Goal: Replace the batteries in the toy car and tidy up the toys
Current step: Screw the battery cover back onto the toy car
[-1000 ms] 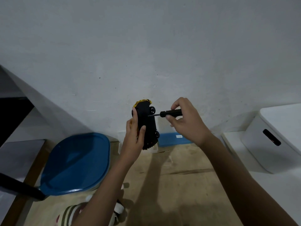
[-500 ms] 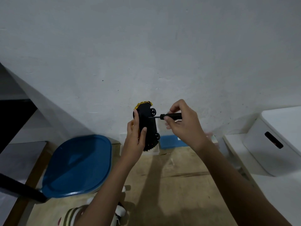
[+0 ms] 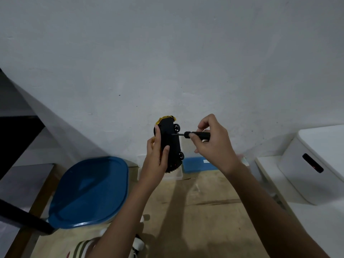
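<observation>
Your left hand [image 3: 156,157] is wrapped around the toy car [image 3: 170,144], held up in front of the wall with its black underside turned toward you and its long axis running from 12 to 6 o'clock, yellow nose at the top. Your right hand [image 3: 212,144] pinches the black screwdriver [image 3: 195,135] by its handle, fingers closed on it. The tool lies level, coming in from 3 o'clock, its tip touching the underside just below the upper wheel. That right angle between shaft and car body is what the next turn depends on, so keep the shaft square or the tip will likely slip off the screw. Your left thumb sits close at 7 o'clock from the tip. There is open air around both hands; the blue lid [image 3: 89,192] lies well apart at 8 o'clock.
</observation>
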Demonstrator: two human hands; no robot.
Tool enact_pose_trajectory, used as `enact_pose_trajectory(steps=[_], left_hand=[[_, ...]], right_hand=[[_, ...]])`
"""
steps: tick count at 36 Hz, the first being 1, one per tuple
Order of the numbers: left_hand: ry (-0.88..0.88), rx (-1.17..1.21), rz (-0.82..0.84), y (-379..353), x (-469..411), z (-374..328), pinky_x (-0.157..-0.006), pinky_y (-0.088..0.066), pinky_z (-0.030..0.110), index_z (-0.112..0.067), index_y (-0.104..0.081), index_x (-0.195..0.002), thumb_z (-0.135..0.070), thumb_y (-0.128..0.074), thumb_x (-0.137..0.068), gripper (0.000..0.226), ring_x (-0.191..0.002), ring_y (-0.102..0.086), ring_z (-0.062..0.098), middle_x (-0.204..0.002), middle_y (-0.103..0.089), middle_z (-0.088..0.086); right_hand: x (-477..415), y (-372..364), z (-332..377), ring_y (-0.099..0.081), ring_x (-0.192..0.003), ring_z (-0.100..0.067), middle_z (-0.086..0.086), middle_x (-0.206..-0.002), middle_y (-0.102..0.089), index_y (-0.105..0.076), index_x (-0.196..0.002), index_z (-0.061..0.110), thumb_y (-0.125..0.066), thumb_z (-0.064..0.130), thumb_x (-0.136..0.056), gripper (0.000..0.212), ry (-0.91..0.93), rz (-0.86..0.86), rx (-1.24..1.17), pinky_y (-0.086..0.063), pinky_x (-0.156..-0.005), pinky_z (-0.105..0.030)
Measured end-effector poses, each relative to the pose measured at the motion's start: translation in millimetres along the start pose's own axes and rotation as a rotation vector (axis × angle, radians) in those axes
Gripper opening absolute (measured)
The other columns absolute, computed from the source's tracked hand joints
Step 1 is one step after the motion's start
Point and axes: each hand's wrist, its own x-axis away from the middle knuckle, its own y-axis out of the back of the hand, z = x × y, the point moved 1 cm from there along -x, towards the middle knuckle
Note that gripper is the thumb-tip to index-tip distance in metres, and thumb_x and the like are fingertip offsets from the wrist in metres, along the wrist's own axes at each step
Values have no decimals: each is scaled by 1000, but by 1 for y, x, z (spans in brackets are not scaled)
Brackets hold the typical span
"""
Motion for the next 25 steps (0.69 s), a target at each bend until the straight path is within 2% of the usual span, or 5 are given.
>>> enact_pose_trajectory(steps=[6,13,17,21,25], left_hand=[[5,-18,0,1,1,-1,-67,-37,-5,-49,13,-135,-30,-33,-99,61,-94,-43,-19,-126,-31,-2],[2,-39,-7,3,1,-1,-66,-37,-7,-47,14,-136,-30,-33,-99,61,-91,-43,-18,-129,-32,2],[-10,-42,-20,5,-3,0,-68,-33,-8,-45,12,-137,-29,-33,-100,61,-91,-37,-31,-127,-32,1],[-10,-54,-4,8,-4,0,-70,-34,-3,-53,15,-134,-35,-32,-100,61,-93,-40,-25,-127,-32,-3],[-4,-40,-12,8,-4,-1,-69,-36,-5,-51,15,-135,-36,-32,-99,61,-93,-41,-22,-126,-32,-2]], right_hand=[[-3,3,-1,-60,-72,-5,-2,-98,-52,-49,-96,13,-56,16,-91,9,55,95,16,-54,-61,-18],[-5,5,2,-62,-60,-11,-1,-82,-58,-49,-93,10,-50,27,-94,17,25,137,76,-55,-57,-21],[-3,3,2,-60,-81,-15,-2,-99,-49,-48,-94,13,-60,11,-88,14,92,127,71,-56,-63,-26],[-2,1,5,-63,-59,-11,-10,-86,-59,-46,-94,7,-57,18,-91,16,3,68,1,-52,-53,-15],[-2,-2,6,-66,-68,-13,-10,-99,-55,-46,-96,10,-59,8,-89,15,36,109,-34,-57,-62,-24]])
